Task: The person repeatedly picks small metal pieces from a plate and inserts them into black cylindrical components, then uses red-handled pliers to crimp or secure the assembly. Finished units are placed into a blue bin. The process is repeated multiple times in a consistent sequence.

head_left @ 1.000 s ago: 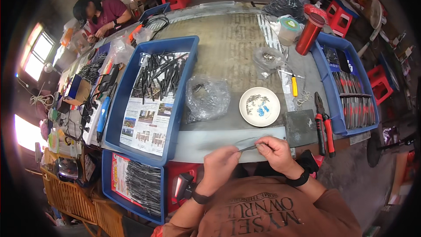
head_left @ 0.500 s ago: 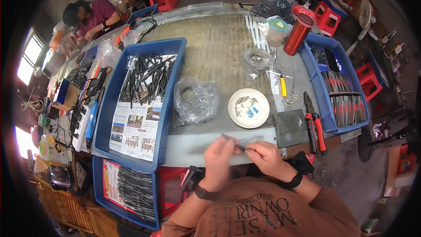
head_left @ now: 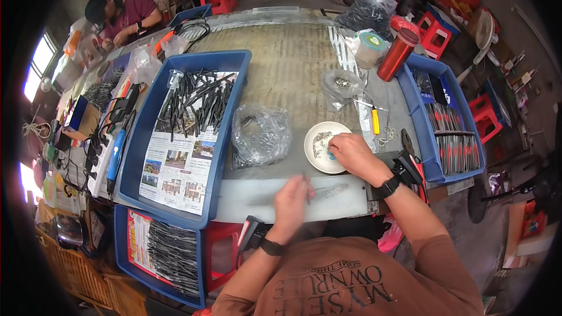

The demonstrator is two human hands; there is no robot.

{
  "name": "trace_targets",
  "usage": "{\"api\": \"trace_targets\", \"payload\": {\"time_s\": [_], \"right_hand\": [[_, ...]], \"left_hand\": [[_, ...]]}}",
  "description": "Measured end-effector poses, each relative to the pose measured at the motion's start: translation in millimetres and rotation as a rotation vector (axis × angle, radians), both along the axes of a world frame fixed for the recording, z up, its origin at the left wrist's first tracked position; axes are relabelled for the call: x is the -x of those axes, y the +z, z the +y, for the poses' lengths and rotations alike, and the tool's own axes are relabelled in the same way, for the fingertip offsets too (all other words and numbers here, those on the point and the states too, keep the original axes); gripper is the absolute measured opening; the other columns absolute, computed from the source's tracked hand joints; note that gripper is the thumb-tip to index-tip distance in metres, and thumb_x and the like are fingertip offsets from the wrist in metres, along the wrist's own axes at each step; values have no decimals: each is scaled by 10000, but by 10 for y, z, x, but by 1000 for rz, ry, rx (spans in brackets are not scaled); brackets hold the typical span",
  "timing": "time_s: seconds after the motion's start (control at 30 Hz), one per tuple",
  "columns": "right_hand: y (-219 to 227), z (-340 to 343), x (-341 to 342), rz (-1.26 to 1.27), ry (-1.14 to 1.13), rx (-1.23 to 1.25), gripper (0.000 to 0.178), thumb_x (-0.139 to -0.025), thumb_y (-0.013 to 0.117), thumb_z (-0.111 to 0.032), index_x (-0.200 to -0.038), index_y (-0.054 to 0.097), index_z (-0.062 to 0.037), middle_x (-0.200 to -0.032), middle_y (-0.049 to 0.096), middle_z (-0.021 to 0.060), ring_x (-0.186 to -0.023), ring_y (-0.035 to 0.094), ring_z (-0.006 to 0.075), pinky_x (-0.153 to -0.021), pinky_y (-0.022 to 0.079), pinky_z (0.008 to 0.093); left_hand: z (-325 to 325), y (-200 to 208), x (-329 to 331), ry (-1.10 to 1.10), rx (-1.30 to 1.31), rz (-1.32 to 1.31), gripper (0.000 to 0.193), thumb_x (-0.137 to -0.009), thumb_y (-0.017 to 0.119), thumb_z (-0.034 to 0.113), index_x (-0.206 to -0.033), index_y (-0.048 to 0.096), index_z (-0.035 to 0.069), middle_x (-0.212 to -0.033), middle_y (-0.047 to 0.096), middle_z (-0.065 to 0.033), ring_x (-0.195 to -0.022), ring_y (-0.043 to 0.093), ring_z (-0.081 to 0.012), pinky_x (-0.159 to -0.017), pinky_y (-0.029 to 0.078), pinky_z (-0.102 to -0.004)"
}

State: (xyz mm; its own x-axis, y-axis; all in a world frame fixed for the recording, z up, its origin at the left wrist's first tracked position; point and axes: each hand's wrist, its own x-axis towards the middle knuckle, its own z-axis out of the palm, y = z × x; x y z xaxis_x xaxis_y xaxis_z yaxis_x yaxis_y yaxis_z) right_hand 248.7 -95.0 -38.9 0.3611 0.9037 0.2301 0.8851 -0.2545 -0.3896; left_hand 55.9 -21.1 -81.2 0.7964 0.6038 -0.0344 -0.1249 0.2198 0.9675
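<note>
My left hand [head_left: 291, 203] is closed round a thin dark stick-like piece [head_left: 307, 189], held upright above the pale board [head_left: 266, 190] at the table's near edge; the hand is slightly blurred. My right hand [head_left: 355, 155] reaches into a white bowl [head_left: 308, 155], its fingertips bent together over small blue bits [head_left: 331, 155]. Whatever they pinch is hidden. Small thin metal-looking pieces [head_left: 321, 142] lie in the bowl beside the fingers. A clear plastic bag [head_left: 261, 134] rests left of the bowl.
A blue tray [head_left: 229, 102] holds black strips on newspaper at left; another blue tray [head_left: 204, 269] sits below. At right are a yellow-handled screwdriver [head_left: 376, 122], red-handled pliers [head_left: 408, 141], a red flask [head_left: 398, 55] and a blue box [head_left: 430, 155]. A person [head_left: 126, 17] works far left.
My right hand has left the dark piece and moved forward into the white bowl. My left hand keeps the piece, now turned more upright. The view has shifted slightly.
</note>
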Motion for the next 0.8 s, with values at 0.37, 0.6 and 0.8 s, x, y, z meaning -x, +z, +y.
{"api": "trace_targets", "payload": {"time_s": [0.37, 0.6, 0.8], "right_hand": [[-74, 239, -29, -168, -37, 182, 98, -678, 527, -19, -641, 609, 22, -704, 596, 215, -688, 604, 359, -625, 487, 428], [-50, 312, -39, -126, -56, 276, 134, -700, 494, -26, -681, 612, 33, -737, 600, 236, -717, 604, 372, -652, 482, 444], [13, 215, -3, -98, -58, 248, 146, -714, 473, -36, -737, 587, 51, -757, 587, 258, -714, 589, 389, -652, 469, 453]], "left_hand": [[-13, 2, 15, -3, 18, -59, 179, -923, 475, 117, -1010, 538, -26, -788, 570, -29, -711, 531, -95, -668, 433, -223], [-12, -15, 9, -2, -7, -38, 180, -922, 478, 117, -1013, 540, -25, -782, 567, -25, -704, 529, -90, -654, 432, -217], [-13, -19, 9, -1, 11, -36, 174, -921, 479, 108, -1014, 541, -25, -783, 566, -19, -703, 528, -81, -646, 435, -213]]}}
